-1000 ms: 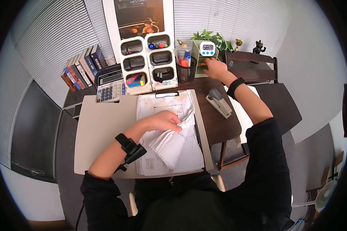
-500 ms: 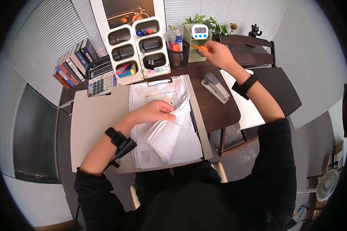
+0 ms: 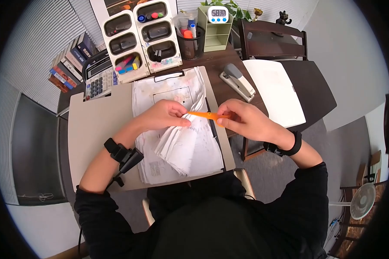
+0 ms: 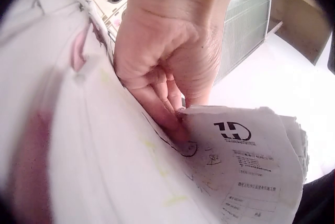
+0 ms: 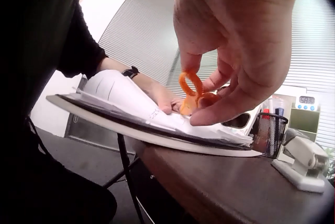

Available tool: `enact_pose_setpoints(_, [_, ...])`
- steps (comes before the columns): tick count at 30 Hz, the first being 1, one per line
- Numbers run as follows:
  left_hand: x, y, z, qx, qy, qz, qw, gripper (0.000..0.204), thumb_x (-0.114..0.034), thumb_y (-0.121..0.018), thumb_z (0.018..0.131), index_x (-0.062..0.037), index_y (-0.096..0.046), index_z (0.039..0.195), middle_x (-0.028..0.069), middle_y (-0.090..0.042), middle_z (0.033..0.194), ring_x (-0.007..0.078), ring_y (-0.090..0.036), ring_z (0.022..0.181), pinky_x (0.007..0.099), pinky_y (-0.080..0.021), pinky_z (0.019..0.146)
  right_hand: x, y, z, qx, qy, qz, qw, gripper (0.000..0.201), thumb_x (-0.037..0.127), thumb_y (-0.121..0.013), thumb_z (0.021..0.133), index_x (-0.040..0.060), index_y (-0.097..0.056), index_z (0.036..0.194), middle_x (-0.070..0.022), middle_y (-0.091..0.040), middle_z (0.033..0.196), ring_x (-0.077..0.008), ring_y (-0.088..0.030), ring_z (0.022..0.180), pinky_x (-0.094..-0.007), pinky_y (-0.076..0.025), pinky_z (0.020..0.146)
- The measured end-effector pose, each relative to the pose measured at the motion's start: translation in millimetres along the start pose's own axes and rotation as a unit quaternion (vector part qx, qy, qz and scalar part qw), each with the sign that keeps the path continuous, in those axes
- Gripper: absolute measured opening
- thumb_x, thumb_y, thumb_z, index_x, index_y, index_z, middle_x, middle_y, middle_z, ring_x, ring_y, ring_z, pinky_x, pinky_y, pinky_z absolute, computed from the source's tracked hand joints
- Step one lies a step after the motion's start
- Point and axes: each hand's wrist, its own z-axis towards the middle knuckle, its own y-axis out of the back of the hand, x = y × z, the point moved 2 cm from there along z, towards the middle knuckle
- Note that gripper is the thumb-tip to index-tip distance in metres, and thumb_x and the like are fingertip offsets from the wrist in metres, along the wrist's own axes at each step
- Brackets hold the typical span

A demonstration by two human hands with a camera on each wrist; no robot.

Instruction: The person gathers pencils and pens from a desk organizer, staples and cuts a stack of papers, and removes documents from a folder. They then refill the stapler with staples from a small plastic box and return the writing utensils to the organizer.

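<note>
We see two hands over clipped papers, the right one holding orange scissors.
Nearest us, the board (image 3: 99, 129) sticks out over its near edge, with the papers (image 3: 147, 155) toward its right side and their right edges folded over leftward. Our left hand (image 3: 164, 115) pinches that fold, thumb and fingers narrow. Our right hand (image 3: 246, 120) grips the scissors (image 3: 205, 115) by the handles, just past the board's right edge; tips point left at the fold, touching or not we can't tell. Beyond: stapler (image 3: 237, 82) on the dark table (image 3: 212, 62), a gap between it and the right hand; white sheet (image 3: 276, 93) right of that. Farthest, rack (image 3: 160, 65), pen cup (image 3: 190, 46), then green shelf (image 3: 216, 47) with timer (image 3: 218, 14).
</note>
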Motion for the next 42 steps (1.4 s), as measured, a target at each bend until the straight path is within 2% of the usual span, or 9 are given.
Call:
enact_pose_setpoints(2, [4.3, 0.3, 2.5, 0.001, -0.009, -0.006, 1.000, 0.032, -0.014, -0.077, 0.079, 0.0024, -0.063, 0.102, 0.0088, -0.067, 0.098, 0.0123, -0.064, 0.089, 0.0236, -0.050, 0.080, -1.4, -4.4, 0.3, -0.018, 0.047, -0.086, 0.995, 0.026, 0.022, -0.059, 0.091, 0.0035, -0.057, 0.109, -0.0134, -0.056, 0.093, -0.0266, -0.060, 0.078, -0.0354, -0.048, 0.071])
enact_pose_setpoints(5, [6.4, 1.0, 2.4, -0.001, -0.015, -0.001, 1.000, 0.035, -0.017, -0.077, 0.079, 0.0032, -0.062, 0.104, 0.0098, -0.067, 0.099, 0.0131, -0.064, 0.089, 0.0236, -0.050, 0.080, -6.4, -7.0, 4.3, 0.012, 0.043, -0.135, 0.990, 0.030, 0.015, -0.061, 0.090, 0.0032, -0.057, 0.117, -0.0106, -0.055, 0.097, -0.0230, -0.058, 0.082, -0.0331, -0.047, 0.071])
enact_pose_setpoints(6, [6.1, 1.0, 2.5, 0.000, -0.016, 0.008, 1.000, 0.035, -0.017, -0.076, 0.080, 0.0031, -0.062, 0.105, 0.0097, -0.067, 0.100, 0.0129, -0.064, 0.089, 0.0235, -0.050, 0.081, -6.2, -7.1, 5.8, 0.021, 0.040, -0.148, 0.988, 0.036, 0.012, -0.063, 0.086, 0.0030, -0.056, 0.121, -0.0121, -0.055, 0.096, -0.0272, -0.060, 0.081, -0.0356, -0.048, 0.072])
enact_pose_setpoints(11, [5.3, -0.8, 2.7, -0.011, -0.016, -0.007, 1.000, 0.031, -0.015, -0.073, 0.082, 0.0038, -0.063, 0.104, 0.0075, -0.067, 0.095, 0.0112, -0.063, 0.087, 0.0226, -0.049, 0.079, -10.5, -8.8, 6.2, 0.013, 0.073, -0.245, 0.967, 0.036, 0.011, -0.068, 0.079, 0.0042, -0.061, 0.114, -0.0112, -0.059, 0.088, -0.0287, -0.062, 0.073, -0.0353, -0.049, 0.066])
enact_pose_setpoints(16, [4.6, -1.9, 2.2, -0.019, 0.000, -0.018, 1.000, 0.027, -0.013, -0.070, 0.083, 0.0045, -0.065, 0.102, 0.0060, -0.067, 0.091, 0.0095, -0.062, 0.084, 0.0223, -0.049, 0.076, -5.8, -8.0, 3.5, -0.015, 0.072, -0.387, 0.919, 0.032, 0.018, -0.072, 0.074, 0.0108, -0.065, 0.104, -0.0035, -0.062, 0.071, -0.0214, -0.063, 0.066, -0.0321, -0.048, 0.056])
enact_pose_setpoints(20, [0.1, -2.1, 0.1, -0.015, -0.001, -0.016, 1.000, 0.027, -0.016, -0.071, 0.083, 0.0039, -0.066, 0.101, 0.0053, -0.067, 0.089, 0.0084, -0.061, 0.081, 0.0220, -0.048, 0.073, -7.2, -11.5, 2.9, -0.032, 0.070, -0.394, 0.916, 0.030, 0.018, -0.072, 0.073, 0.0111, -0.065, 0.102, -0.0034, -0.063, 0.071, -0.0213, -0.063, 0.064, -0.0326, -0.048, 0.055])
enact_pose_setpoints(22, [-0.2, -1.8, -0.2, -0.013, 0.008, -0.009, 1.000, 0.027, -0.017, -0.071, 0.084, 0.0036, -0.067, 0.100, 0.0049, -0.067, 0.088, 0.0080, -0.061, 0.080, 0.0216, -0.048, 0.071, -5.9, -11.7, 2.5, -0.072, 0.121, -0.397, 0.907, 0.019, 0.020, -0.069, 0.076, 0.0086, -0.062, 0.089, -0.0048, -0.061, 0.067, -0.0227, -0.063, 0.061, -0.0335, -0.047, 0.051])
enact_pose_setpoints(35, [0.8, -0.7, 0.3, -0.033, 0.028, -0.022, 0.999, 0.024, -0.017, -0.069, 0.085, 0.0014, -0.068, 0.101, 0.0019, -0.066, 0.086, 0.0046, -0.057, 0.075, 0.0185, -0.045, 0.065, -3.3, -13.1, 1.3, -0.076, 0.138, -0.377, 0.913, 0.024, 0.021, -0.072, 0.073, 0.0087, -0.062, 0.092, -0.0043, -0.060, 0.069, -0.0215, -0.063, 0.065, -0.0338, -0.048, 0.054])
enact_pose_setpoints(42, [-7.4, -4.9, -0.9, -0.042, 0.043, -0.028, 0.998, 0.025, -0.014, -0.072, 0.082, 0.0008, -0.067, 0.102, 0.0019, -0.065, 0.088, 0.0051, -0.059, 0.076, 0.0181, -0.046, 0.065, 2.0, -19.1, -2.8, -0.049, 0.099, -0.376, 0.920, 0.025, 0.021, -0.071, 0.074, 0.0062, -0.063, 0.092, -0.0062, -0.062, 0.067, -0.0233, -0.063, 0.062, -0.0340, -0.049, 0.054])
